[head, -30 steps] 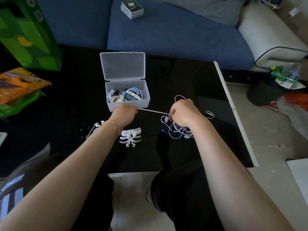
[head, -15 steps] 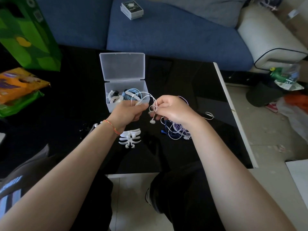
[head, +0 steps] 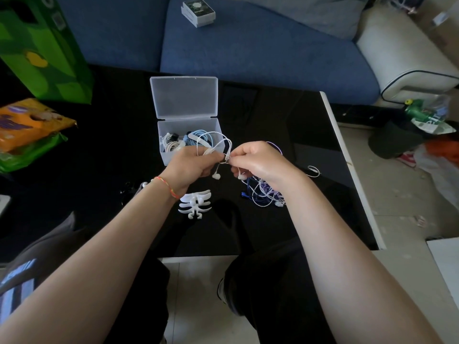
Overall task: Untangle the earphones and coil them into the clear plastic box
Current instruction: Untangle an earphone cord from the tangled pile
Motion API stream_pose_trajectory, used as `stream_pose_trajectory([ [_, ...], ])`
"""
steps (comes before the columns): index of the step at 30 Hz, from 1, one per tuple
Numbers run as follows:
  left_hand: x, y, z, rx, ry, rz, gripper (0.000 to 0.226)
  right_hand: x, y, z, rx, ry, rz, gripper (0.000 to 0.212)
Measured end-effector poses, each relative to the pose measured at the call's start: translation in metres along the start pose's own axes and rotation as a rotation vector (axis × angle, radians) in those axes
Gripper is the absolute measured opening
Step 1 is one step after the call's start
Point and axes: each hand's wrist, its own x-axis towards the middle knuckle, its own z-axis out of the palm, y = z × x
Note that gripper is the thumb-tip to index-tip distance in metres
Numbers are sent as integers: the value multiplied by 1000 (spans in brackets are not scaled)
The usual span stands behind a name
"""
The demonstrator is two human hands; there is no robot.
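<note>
At frame centre, a thin white earphone cord (head: pixel 213 142) is looped between the left hand (head: pixel 192 162) and right hand (head: pixel 258 161), both pinching it, probably to form a coil; the clear plastic box (head: pixel 188 142) sits open just behind, while a purple-white cable tangle (head: pixel 264 194) and white rib-shaped winder (head: pixel 195 203) crowd the black tabletop (head: pixel 285 115)

Both forearms bare and reaching forward, left hand (head: pixel 191 165) and right hand (head: pixel 258 161) held close together, fingertips nearly met, fingers of each curled and pinching, woven band circled left wrist
</note>
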Motion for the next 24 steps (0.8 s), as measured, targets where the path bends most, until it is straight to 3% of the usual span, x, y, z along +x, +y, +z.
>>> stream_pose_trajectory([
  [5, 4, -1, -4, -46, 182, -29, 39, -3, 1, -4, -35, -44, 56, 12],
  [16, 4, -3, -4, -18, 108, -21, 33, -1, 0, -5, 16, 22, 10, 23],
  [21, 2, 3, 0, -99, 87, -109, 21, 4, 2, -10, 47, 235, 116, 23],
  [24, 1, 6, 0, -108, 62, -180, 25, 8, 9, -16, -270, 428, 135, 32],
])
